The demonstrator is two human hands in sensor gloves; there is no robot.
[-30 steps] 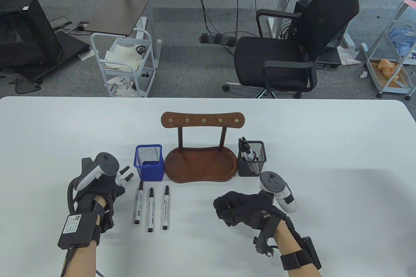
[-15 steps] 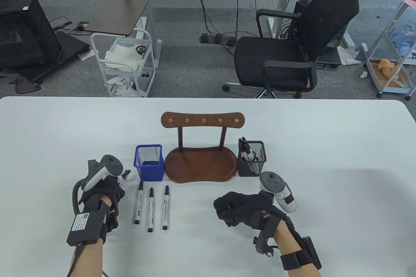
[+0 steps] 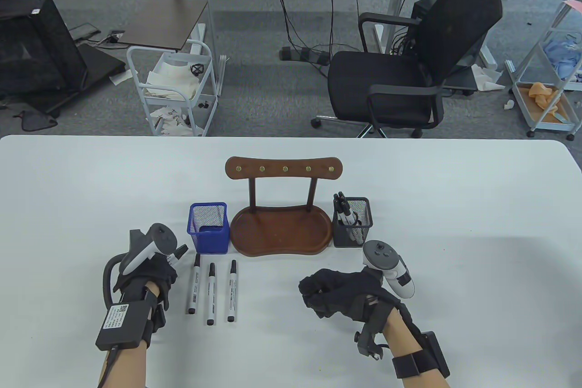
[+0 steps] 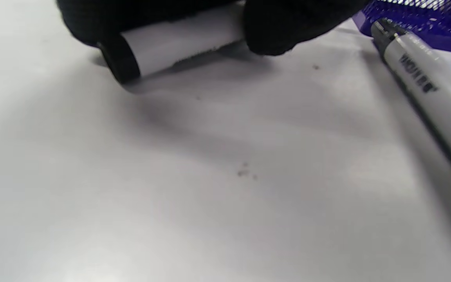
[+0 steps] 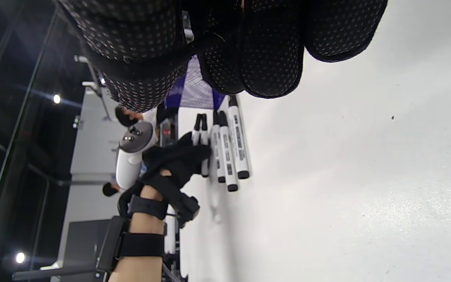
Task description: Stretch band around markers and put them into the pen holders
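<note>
1 overhead view, 2 close wrist views

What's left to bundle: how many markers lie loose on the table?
3: left marker, middle marker, right marker, side by side before the blue holder. Left hand grips more.

floor: grey carpet (image 3: 273, 101) (cables trailing) | black office chair (image 3: 409, 65) | white trolley (image 3: 170, 92)

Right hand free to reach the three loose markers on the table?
Probably yes. The right hand rests curled and seemingly empty, and only bare table lies between it and the three loose markers. The left hand sits on their far side, holding other markers.
</note>
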